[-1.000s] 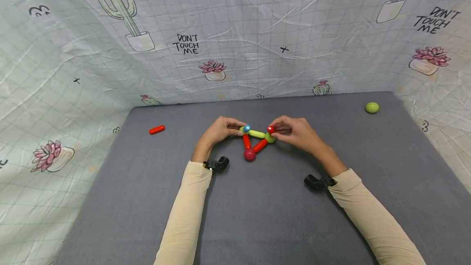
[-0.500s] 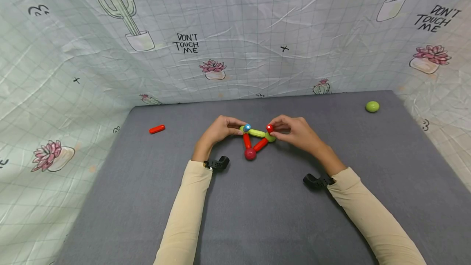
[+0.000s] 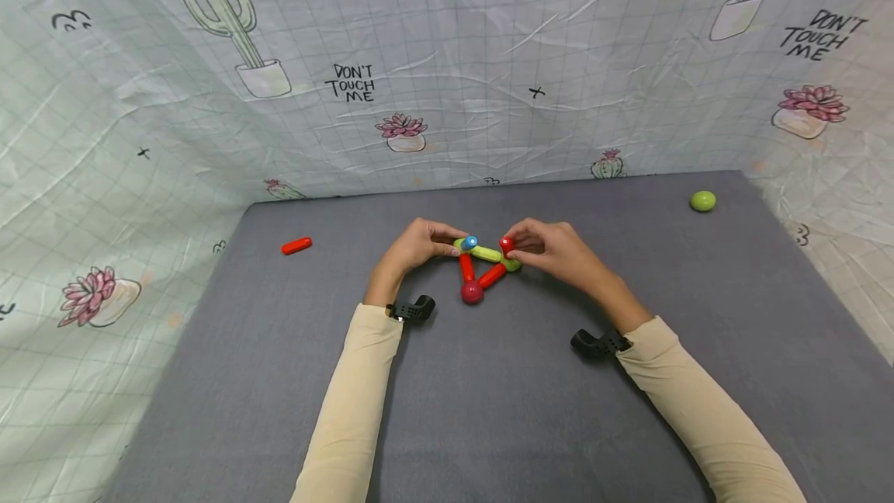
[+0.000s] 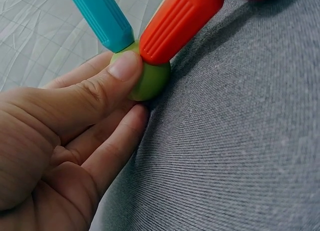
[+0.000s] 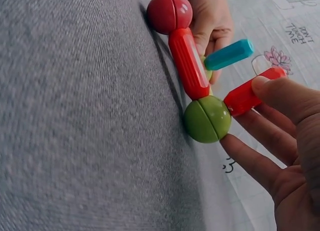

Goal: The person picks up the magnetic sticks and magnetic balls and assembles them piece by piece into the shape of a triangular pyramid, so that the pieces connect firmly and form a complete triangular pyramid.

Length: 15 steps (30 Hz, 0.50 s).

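A triangle of rods and balls lies on the grey table: a dark red ball [image 3: 472,291] at the near corner, a green ball at each far corner. My left hand [image 3: 417,243] pinches the left green ball [image 4: 150,83], from which a blue rod [image 4: 102,18] rises. With thumb and fingers, my right hand [image 3: 552,247] grips a red rod [image 5: 250,93], its lower end against the right green ball [image 5: 207,118]. Two more red rods, the left one [image 3: 466,267] and the right one [image 3: 492,276], run to the dark red ball. A yellow-green rod [image 3: 486,254] spans the green balls.
A loose red rod [image 3: 296,246] lies at the table's far left. One loose green ball [image 3: 702,201] sits near the far right corner. Behind the grey table [image 3: 489,410] hangs a cactus-print cloth [image 3: 475,99].
My right hand has shifted slightly left, and the top of its red rod has moved left over the right green ball. The left hand keeps its place on the other ball.
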Each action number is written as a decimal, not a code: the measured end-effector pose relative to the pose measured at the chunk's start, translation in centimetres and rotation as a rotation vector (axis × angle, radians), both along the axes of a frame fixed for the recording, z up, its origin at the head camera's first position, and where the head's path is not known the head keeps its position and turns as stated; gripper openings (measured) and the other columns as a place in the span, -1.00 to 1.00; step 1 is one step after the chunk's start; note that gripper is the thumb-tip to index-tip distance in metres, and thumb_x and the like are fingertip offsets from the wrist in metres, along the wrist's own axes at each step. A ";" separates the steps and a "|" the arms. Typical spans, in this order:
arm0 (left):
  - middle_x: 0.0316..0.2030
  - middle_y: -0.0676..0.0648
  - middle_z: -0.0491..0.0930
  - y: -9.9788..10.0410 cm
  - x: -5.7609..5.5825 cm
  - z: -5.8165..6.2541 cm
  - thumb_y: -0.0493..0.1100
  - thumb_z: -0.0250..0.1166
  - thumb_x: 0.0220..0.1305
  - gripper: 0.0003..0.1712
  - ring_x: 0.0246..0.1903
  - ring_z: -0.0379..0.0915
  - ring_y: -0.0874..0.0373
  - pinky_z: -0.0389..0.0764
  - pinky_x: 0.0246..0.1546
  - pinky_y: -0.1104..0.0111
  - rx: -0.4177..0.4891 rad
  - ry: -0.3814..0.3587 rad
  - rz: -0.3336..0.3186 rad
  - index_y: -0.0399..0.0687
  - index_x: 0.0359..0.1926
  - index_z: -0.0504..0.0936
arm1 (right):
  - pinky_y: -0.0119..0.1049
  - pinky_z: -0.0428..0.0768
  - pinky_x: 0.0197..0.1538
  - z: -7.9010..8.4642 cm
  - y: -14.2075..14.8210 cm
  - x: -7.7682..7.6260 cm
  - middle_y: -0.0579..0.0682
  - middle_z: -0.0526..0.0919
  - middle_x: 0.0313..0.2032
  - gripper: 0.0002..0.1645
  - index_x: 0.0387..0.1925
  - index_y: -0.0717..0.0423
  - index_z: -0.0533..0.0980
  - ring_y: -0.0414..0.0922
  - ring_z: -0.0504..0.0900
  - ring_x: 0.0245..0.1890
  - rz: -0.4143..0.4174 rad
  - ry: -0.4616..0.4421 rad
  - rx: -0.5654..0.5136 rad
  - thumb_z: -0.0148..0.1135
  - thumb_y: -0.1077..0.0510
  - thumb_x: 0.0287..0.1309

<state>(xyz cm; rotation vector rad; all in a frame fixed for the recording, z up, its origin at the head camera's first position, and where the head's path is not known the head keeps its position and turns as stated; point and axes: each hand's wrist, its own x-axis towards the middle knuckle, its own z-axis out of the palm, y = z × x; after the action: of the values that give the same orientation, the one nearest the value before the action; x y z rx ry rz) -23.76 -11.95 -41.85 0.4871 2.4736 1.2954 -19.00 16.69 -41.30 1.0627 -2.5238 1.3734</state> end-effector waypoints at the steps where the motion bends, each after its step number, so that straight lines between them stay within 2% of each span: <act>1: -0.07 -0.06 0.77 0.0 0.0 0.0 -0.26 0.49 0.21 -0.67 0.04 0.62 0.09 0.60 0.04 0.26 0.000 0.000 0.003 -0.07 0.02 0.79 | -0.28 0.71 -0.09 0.0 -0.1 0.0 0.02 0.77 -0.11 -0.70 -0.03 0.14 0.61 -0.09 0.77 -0.10 0.003 -0.002 0.004 0.44 0.29 0.21; 15: -0.09 -0.06 0.78 0.0 0.1 -0.2 -0.25 0.51 0.17 -0.66 -0.01 0.64 0.11 0.61 0.03 0.26 0.005 0.027 0.008 -0.06 0.01 0.80 | -0.24 0.72 -0.08 0.2 -0.6 0.2 0.04 0.77 -0.06 -0.69 0.00 0.15 0.62 -0.09 0.77 -0.08 0.007 0.005 0.027 0.42 0.26 0.22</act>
<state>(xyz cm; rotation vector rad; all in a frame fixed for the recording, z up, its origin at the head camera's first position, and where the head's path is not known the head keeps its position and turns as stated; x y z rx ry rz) -23.66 -11.98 -42.09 0.4997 2.4972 1.3062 -18.83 16.12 -41.07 1.0798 -2.5441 1.3407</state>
